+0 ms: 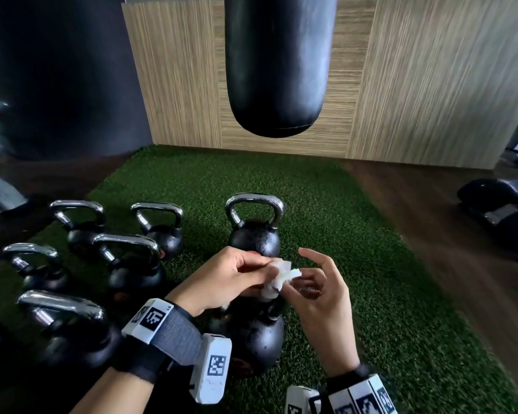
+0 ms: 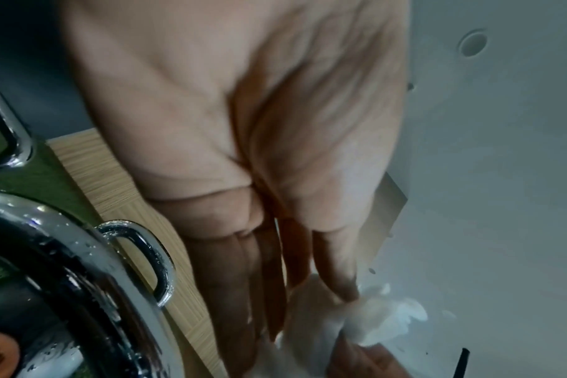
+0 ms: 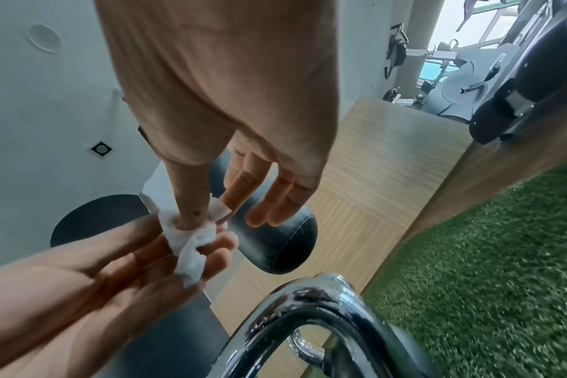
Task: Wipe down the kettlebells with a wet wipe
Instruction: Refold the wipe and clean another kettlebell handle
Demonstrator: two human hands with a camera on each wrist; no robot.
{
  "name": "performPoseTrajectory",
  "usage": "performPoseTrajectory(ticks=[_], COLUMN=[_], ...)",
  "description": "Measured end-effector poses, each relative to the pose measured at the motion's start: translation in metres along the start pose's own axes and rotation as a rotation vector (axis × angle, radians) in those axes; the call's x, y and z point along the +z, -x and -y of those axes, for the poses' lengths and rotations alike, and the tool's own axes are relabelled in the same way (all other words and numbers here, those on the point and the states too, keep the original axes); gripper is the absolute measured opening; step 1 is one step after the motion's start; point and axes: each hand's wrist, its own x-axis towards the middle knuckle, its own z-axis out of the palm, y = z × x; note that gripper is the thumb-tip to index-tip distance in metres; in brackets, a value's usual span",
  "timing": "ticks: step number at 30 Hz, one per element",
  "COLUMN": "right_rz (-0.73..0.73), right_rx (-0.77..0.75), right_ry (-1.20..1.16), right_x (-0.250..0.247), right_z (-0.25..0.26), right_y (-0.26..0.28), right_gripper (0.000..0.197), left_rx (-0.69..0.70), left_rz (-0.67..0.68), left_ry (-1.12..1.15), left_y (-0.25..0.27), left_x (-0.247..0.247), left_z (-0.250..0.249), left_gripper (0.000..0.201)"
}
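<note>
A: What's each grip doing?

B: Both hold the wet wipe [image 1: 278, 276]. The left hand [image 1: 232, 277] has its fingers curled round the crumpled wad; the right hand [image 1: 320, 289] pinches the other end between thumb and forefinger, its remaining fingers spread loose. My guess is the wipe is being refolded or passed across to bring up a clean face.

A: And the kettlebells?

B: One kettlebell [image 1: 253, 339] sits on the green turf [image 1: 356, 234] right under the hands, a second kettlebell [image 1: 254, 225] just beyond it. Both look beaded with moisture, so probably wiped. The cluster of kettlebells [image 1: 108, 252] stands to the left, packed close together.

A: Room to move?

B: Open turf lies to the right and ahead. The left is tight, with handles near each other. A punching bag [image 1: 277, 64] hangs above the far turf, well clear of the hands.
</note>
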Motion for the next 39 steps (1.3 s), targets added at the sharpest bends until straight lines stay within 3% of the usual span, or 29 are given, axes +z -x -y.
performPoseTrajectory(ticks=[3,6,9,11,13,15,17,21,24,28,31,36,39], right_rz=[-0.064,-0.026,-0.035,-0.010,0.125,0.211,0.215,0.171,0.163,0.218,0.226,0.211,0.220], right_rx=[-0.008,0.037,0.159,0.342,0.543,0.653,0.622,0.489,0.461,0.472,0.484,0.481,0.471], right_ry=[0.004,-0.015,0.051,0.077,0.026,-0.078,-0.042,0.298,0.345,0.374,0.393,0.359,0.384], right_x=[0.005,0.007,-0.001,-0.007,-0.003,0.008,0.021,0.032,0.030,0.026,0.025,0.026,0.027], right_z=[-0.006,-0.020,-0.053,-0.079,-0.101,-0.117,-0.124,-0.120,-0.117,-0.119,-0.119,-0.118,-0.115], right_y=[0.000,0.001,0.003,0.005,0.008,0.012,0.017,0.023,0.023,0.018,0.019,0.020,0.021], right_gripper=[0.064,0.073,0.073,0.075,0.079,0.073,0.057,0.020,0.019,0.019,0.021,0.024,0.018], left_rx=[-0.051,-0.063,-0.009,0.021,0.034,0.023,0.027,0.078,0.052,-0.031,-0.024,-0.096,-0.183], left_rz=[0.009,0.004,-0.280,-0.466,-0.465,-0.383,-0.306,-0.198,-0.195,-0.334,-0.291,-0.416,-0.434], left_ry=[0.114,0.212,-0.188,-0.419,-0.527,-0.607,-0.674,-0.770,-0.722,-0.670,-0.756,-0.483,-0.453], left_y=[-0.003,-0.005,-0.006,-0.007,-0.010,-0.012,-0.013,-0.012,-0.007,0.004,0.006,0.012,0.018], left_x=[-0.002,-0.005,-0.017,-0.024,-0.027,-0.024,-0.018,-0.009,-0.019,-0.033,-0.033,-0.038,-0.046], left_z=[0.006,0.012,0.028,0.037,0.044,0.051,0.056,0.063,0.070,0.082,0.088,0.101,0.109], left_gripper=[0.022,0.022,0.027,0.030,0.033,0.035,0.036,0.037,0.041,0.040,0.043,0.038,0.036])
